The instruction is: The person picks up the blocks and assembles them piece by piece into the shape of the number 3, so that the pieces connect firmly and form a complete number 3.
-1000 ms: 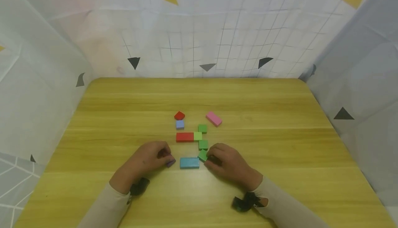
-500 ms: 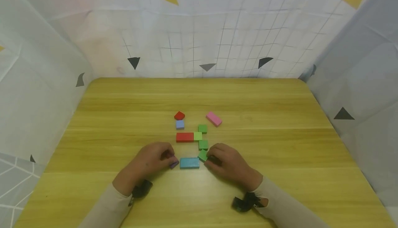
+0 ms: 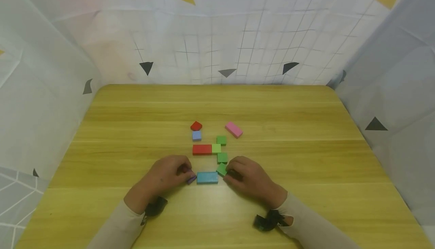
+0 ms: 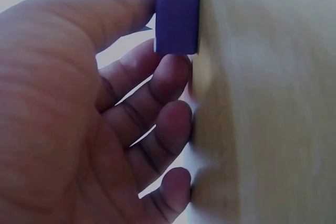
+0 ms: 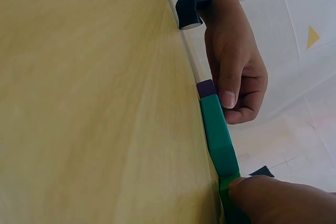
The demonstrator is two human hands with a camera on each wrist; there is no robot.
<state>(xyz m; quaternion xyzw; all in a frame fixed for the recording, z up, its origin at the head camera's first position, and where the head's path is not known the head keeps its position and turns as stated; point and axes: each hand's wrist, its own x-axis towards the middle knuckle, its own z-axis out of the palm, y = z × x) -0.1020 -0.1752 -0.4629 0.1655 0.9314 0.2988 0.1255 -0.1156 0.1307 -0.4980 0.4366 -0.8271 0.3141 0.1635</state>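
Observation:
My left hand (image 3: 168,172) pinches a small purple block (image 3: 192,180) between thumb and fingers. In the left wrist view this purple block (image 4: 177,14) stands close against the tabletop, the thumb at its side. Its end meets the left end of a flat blue block (image 3: 207,178). My right hand (image 3: 251,177) holds a tilted green square block (image 3: 221,169) near the blue block's upper right corner. From the right wrist, purple, blue (image 5: 218,135) and green block (image 5: 231,203) line up along the table, with the right thumb on the green one.
Above the hands lie a red rectangular block (image 3: 202,149) touching a light green square (image 3: 216,148), with green squares (image 3: 221,140) (image 3: 222,158) beside it. Further back are a periwinkle square (image 3: 196,136), a red pointed block (image 3: 196,126) and a pink block (image 3: 233,129). White patterned cloth (image 3: 217,34) surrounds the wooden table (image 3: 289,120).
The left hand has slid the purple block rightward, from a gap away up to the blue block's left end. The right hand and the other blocks stay where they were.

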